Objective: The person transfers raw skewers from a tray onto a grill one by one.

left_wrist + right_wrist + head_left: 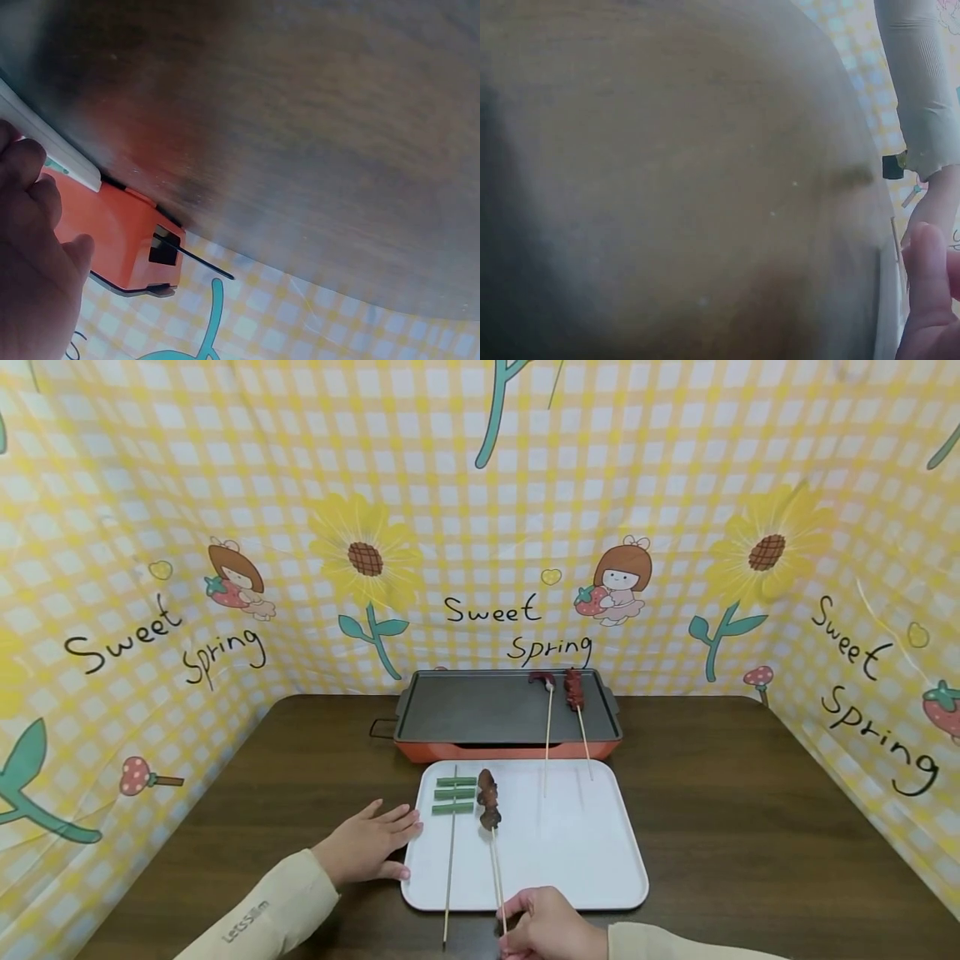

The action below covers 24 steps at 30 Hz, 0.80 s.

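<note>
A white tray [555, 877] lies on the table in the head view. My left hand [369, 843] touches its left edge, fingers spread and fairly straight. Between thumb and fingers, my right hand [551, 927] pinches the stick of a skewer of brown chunks [489, 802] at the tray's front edge. The chunks are over the tray's left half. Just left of them a skewer of green pieces [453, 794] lies on the tray, its stick reaching past the front edge. The left wrist view shows the left hand [37, 225] by the tray rim; the right hand [930, 292] is partly cut off in its own view.
Behind the tray stands an orange electric grill [480, 706] with a dark flat plate and a wire loop at its left. On its right side lie a dark red curled skewer [543, 680] and a red meat skewer [574, 690], sticks extending over the tray. Patterned cloth [480, 527] encloses the table.
</note>
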Each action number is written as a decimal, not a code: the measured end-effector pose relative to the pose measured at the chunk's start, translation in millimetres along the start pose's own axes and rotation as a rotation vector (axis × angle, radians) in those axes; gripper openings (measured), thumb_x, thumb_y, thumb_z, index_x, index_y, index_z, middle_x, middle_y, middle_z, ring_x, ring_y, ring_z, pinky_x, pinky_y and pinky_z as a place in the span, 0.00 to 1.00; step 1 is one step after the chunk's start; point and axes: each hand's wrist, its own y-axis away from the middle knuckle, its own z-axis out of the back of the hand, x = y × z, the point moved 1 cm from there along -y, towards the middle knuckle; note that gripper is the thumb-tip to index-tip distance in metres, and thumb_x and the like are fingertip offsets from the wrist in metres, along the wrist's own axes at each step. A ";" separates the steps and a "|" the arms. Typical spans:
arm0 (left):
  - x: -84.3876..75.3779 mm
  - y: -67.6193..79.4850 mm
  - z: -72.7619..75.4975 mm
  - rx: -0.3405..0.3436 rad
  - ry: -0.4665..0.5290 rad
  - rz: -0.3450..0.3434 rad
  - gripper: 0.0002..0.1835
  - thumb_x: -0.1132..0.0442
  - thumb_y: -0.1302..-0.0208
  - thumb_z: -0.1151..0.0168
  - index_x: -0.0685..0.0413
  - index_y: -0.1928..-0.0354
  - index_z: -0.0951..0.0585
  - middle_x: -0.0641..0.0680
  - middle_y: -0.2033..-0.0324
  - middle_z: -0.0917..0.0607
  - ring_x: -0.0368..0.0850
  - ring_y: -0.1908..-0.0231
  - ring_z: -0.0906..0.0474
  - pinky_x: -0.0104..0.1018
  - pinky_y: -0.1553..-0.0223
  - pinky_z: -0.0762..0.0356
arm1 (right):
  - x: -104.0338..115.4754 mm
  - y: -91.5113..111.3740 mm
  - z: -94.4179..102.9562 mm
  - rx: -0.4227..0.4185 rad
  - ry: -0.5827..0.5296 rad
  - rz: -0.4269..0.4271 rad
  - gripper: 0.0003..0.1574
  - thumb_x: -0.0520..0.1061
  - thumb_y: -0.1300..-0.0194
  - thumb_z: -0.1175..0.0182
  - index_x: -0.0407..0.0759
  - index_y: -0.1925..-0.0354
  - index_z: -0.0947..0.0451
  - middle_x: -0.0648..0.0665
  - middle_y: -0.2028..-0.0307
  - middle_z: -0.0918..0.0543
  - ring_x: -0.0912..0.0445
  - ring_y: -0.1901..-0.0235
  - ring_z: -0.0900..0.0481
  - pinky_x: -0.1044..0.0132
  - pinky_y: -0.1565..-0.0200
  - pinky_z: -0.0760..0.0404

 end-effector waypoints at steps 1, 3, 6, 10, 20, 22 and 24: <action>0.0 0.0 -0.2 0.004 0.003 0.003 0.36 0.38 0.39 0.45 0.58 0.37 0.26 0.58 0.37 0.26 0.52 0.35 0.34 0.59 0.40 0.38 | 1.0 0.9 -0.3 0.004 -0.003 0.010 0.10 0.27 0.45 0.41 0.31 0.62 0.22 0.50 0.81 0.20 0.66 0.83 0.23 0.76 0.78 0.25; -0.6 0.1 0.2 0.009 0.014 0.006 0.36 0.39 0.39 0.45 0.58 0.37 0.26 0.58 0.37 0.26 0.52 0.35 0.34 0.60 0.40 0.39 | 3.1 2.4 -1.1 0.001 -0.013 0.026 0.10 0.27 0.45 0.41 0.31 0.62 0.23 0.50 0.82 0.20 0.66 0.83 0.23 0.76 0.78 0.25; -1.3 0.5 1.2 0.011 0.027 0.004 0.36 0.38 0.39 0.45 0.58 0.37 0.26 0.58 0.37 0.27 0.53 0.35 0.34 0.60 0.40 0.39 | 6.5 4.1 -2.5 -0.009 -0.039 0.055 0.11 0.26 0.45 0.41 0.31 0.61 0.24 0.49 0.83 0.21 0.64 0.84 0.23 0.75 0.79 0.24; -0.9 1.3 2.4 0.012 0.033 0.011 0.36 0.39 0.38 0.45 0.58 0.37 0.26 0.58 0.37 0.27 0.53 0.35 0.34 0.60 0.39 0.40 | 11.0 1.2 -3.8 -0.026 -0.092 0.110 0.14 0.26 0.46 0.42 0.30 0.59 0.26 0.47 0.83 0.21 0.62 0.85 0.23 0.72 0.80 0.23; -0.3 0.6 -0.4 0.029 0.035 0.020 0.37 0.37 0.38 0.47 0.56 0.36 0.27 0.56 0.37 0.27 0.54 0.34 0.35 0.61 0.39 0.41 | 30.5 -29.7 8.1 -0.155 -0.055 0.163 0.17 0.25 0.46 0.44 0.24 0.55 0.26 0.38 0.77 0.17 0.60 0.83 0.21 0.68 0.78 0.20; -0.2 0.5 -0.9 0.030 0.043 0.023 0.37 0.37 0.38 0.47 0.56 0.36 0.27 0.56 0.36 0.27 0.53 0.34 0.35 0.62 0.39 0.41 | 38.9 -36.4 12.2 -0.188 -0.046 0.163 0.17 0.25 0.45 0.45 0.23 0.55 0.26 0.37 0.76 0.16 0.60 0.83 0.21 0.67 0.78 0.20; 0.0 0.4 -1.4 0.028 0.046 0.024 0.37 0.37 0.38 0.47 0.56 0.35 0.27 0.57 0.36 0.28 0.53 0.35 0.35 0.62 0.39 0.41 | 47.7 -42.3 15.3 -0.220 -0.028 0.177 0.16 0.26 0.44 0.44 0.23 0.54 0.26 0.37 0.76 0.16 0.60 0.84 0.21 0.67 0.78 0.20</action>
